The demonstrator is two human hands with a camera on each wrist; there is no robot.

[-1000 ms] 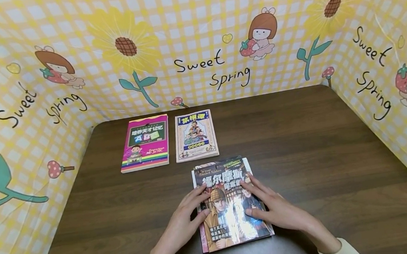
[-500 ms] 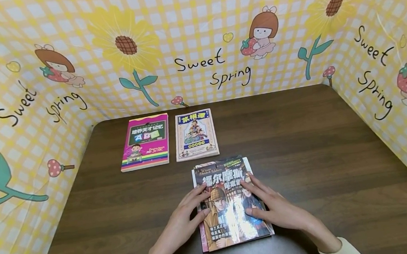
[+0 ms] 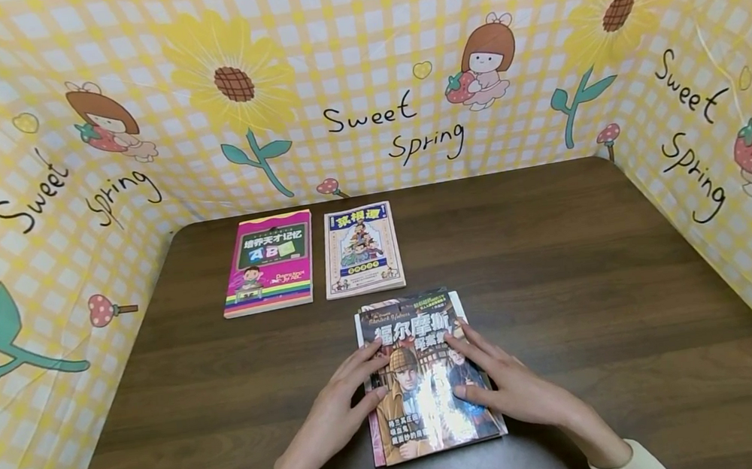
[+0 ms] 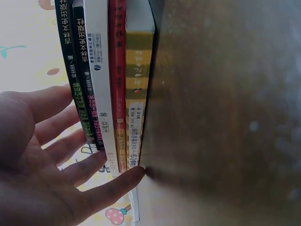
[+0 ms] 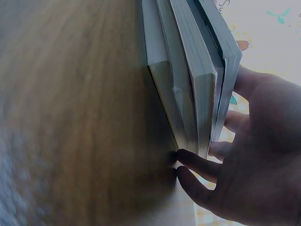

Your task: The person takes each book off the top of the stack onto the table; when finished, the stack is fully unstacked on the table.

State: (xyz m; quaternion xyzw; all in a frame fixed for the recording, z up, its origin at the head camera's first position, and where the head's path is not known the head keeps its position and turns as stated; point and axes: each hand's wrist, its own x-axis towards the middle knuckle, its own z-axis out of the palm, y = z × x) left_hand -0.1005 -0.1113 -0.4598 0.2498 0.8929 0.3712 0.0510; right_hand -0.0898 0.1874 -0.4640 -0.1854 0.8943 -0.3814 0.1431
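Note:
A stack of several books lies near the front of the table, topped by a glossy detective book [image 3: 410, 412] with a man in a checked cap on its cover. My left hand [image 3: 340, 405] rests along the stack's left side, its thumb and fingertips on the cover. On the right side my right hand [image 3: 524, 395] lies the same way. In the left wrist view the book spines [image 4: 117, 94] show black, white, red and yellow, and the little finger reaches the tabletop. Pale page edges [image 5: 202, 94] face my right hand in the right wrist view, slightly out of line.
A pink ABC book [image 3: 270, 263] and a cream book with a blue title [image 3: 362, 251] lie side by side at the back left. The dark wooden table [image 3: 591, 282] is bounded at its back and sides by a yellow checked cloth [image 3: 359, 55].

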